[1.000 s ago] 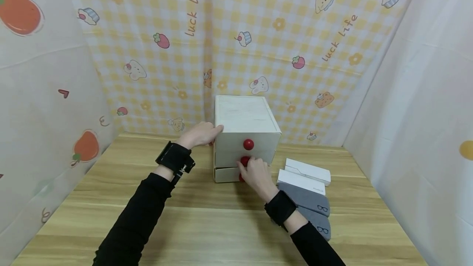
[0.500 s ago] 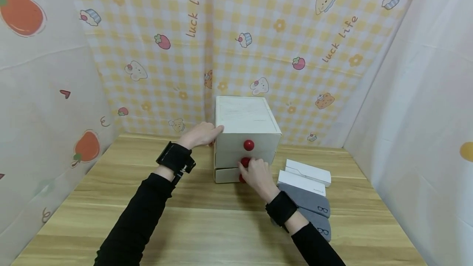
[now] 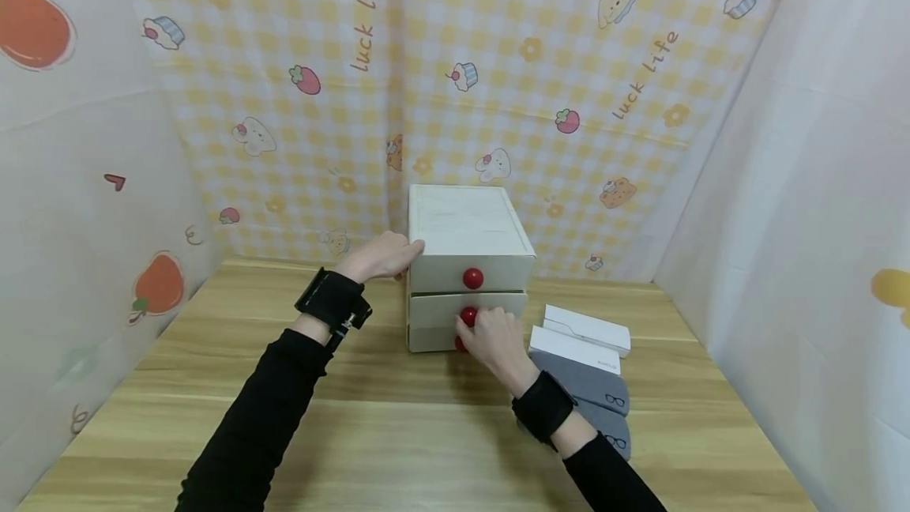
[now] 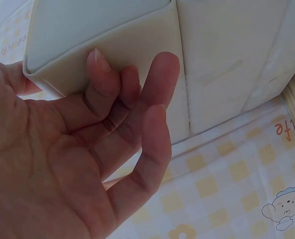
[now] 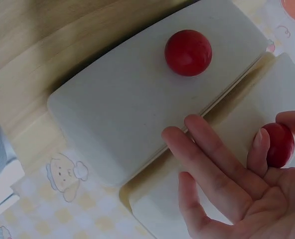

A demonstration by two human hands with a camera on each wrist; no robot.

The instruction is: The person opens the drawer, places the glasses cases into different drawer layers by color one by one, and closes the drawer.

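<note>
A white drawer box (image 3: 465, 220) with red round knobs stands at the back of the table. My left hand (image 3: 380, 257) holds its front left corner, thumb over the top edge. In the left wrist view, the bent fingers (image 4: 157, 89) of that hand lie along the box's side. My right hand (image 3: 498, 342) pinches the middle red knob (image 5: 279, 144) between thumb and a fingertip; its other fingers stretch across the drawer front. A dark gap shows above the middle drawer front (image 3: 434, 310). Above it is the top knob (image 3: 472, 278); the lowest knob (image 5: 188, 53) is free.
Right of the box, two slim white boxes (image 3: 586, 329) and two grey cases with a glasses print (image 3: 583, 379) lie in a row on the wooden table (image 3: 398, 449). Behind hangs a yellow checked curtain (image 3: 320, 156); white cloth (image 3: 796, 220) hangs at the sides.
The middle drawer has come slightly forward: a gap has appeared under the top drawer front, and the dark line above the bottom drawer is covered. Both hands keep their hold.
</note>
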